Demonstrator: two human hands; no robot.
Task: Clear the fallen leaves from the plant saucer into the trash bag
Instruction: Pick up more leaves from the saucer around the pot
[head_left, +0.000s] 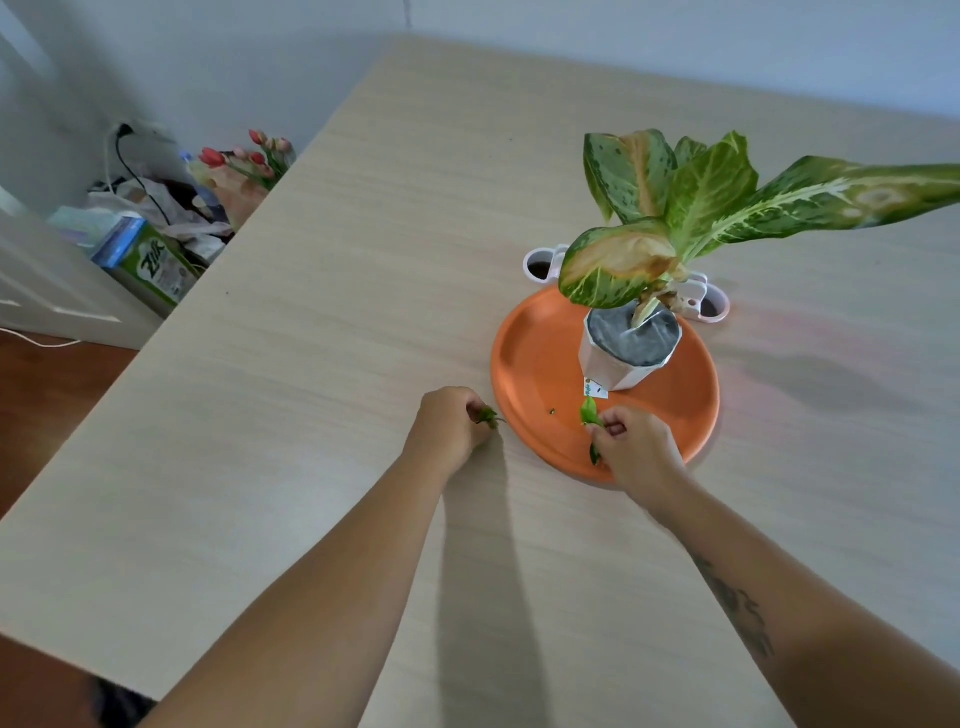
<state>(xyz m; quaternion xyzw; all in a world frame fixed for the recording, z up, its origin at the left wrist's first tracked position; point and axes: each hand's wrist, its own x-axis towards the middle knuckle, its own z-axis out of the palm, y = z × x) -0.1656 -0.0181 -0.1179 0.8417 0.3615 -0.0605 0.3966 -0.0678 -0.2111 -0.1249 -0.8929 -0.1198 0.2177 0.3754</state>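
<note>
An orange plant saucer (540, 364) lies on the pale wooden table, with a white pot (618, 371) and its large variegated plant (691, 202) standing in it. My right hand (636, 447) rests over the saucer's near rim, fingers pinched on green leaves (588, 410); another leaf piece (595, 454) pokes out below the hand. A tiny green scrap (551, 412) lies loose in the saucer. My left hand (449, 423) sits on the table just left of the saucer, closed around a small bunch of leaves (488, 415). No trash bag is identifiable.
A white two-hole holder (540, 262) stands behind the saucer. Off the table's left edge, on the floor, lie a green box (156, 267), crumpled bags (171, 208), a bunch of tulips (254, 156) and a black cable. The table's left edge runs diagonally.
</note>
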